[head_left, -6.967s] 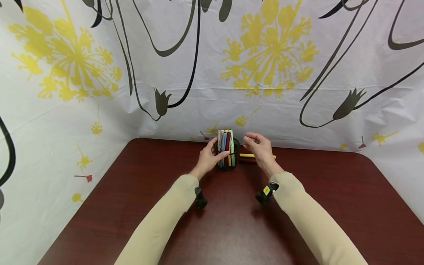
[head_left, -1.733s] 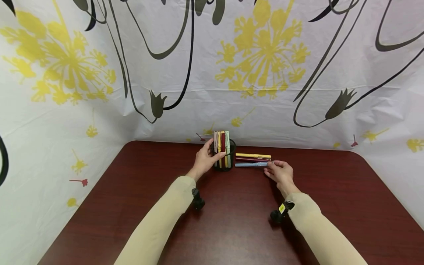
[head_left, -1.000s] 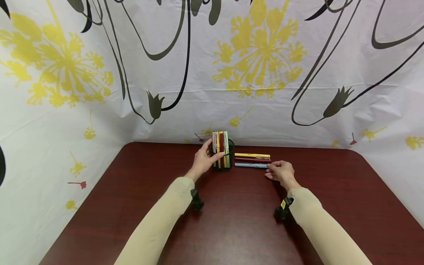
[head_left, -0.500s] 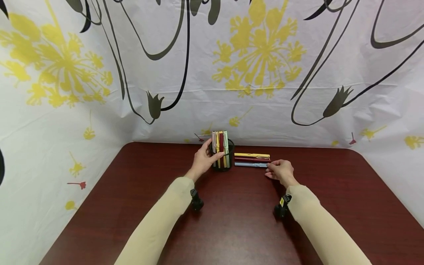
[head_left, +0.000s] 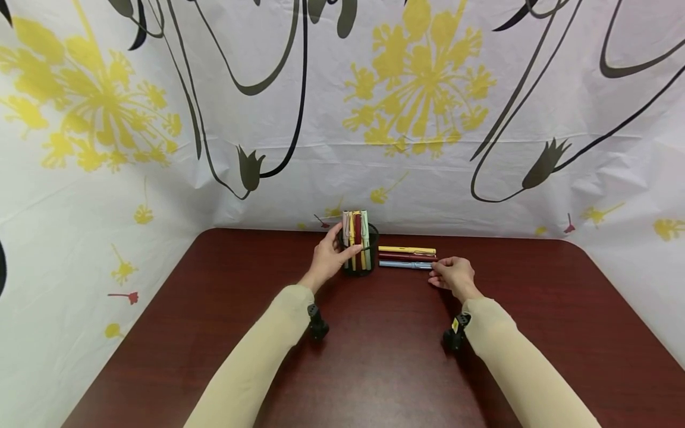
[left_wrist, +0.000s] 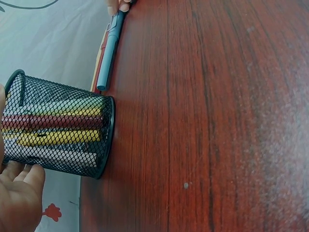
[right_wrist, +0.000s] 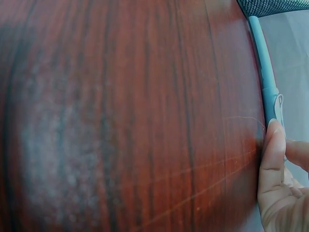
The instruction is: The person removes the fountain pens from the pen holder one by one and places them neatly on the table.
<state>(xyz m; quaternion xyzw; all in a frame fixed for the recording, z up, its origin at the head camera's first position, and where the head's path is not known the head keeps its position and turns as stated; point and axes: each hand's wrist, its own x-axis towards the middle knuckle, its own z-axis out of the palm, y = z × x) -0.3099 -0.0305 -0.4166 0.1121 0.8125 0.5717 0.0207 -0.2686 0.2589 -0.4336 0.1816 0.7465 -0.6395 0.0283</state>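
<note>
Well, on the table (head_left: 374, 362) the cup (left_wrist: 53, 94) stands upright, held by the left hand (head_left: 325, 259); the right hand (head_left: 453, 277) pinches one end of the blue pen (head_left: 404, 264), just beside the maroon pen (head_left: 408, 257). A light pinch should align the two without rolling either.

Fingers (right_wrist: 273, 153) pinching blue pen (right_wrist: 263, 58), tabletop (right_wrist: 145, 106) — dark-streaked

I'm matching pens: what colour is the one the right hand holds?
The pen is light blue, clearest in the right wrist view.
</note>
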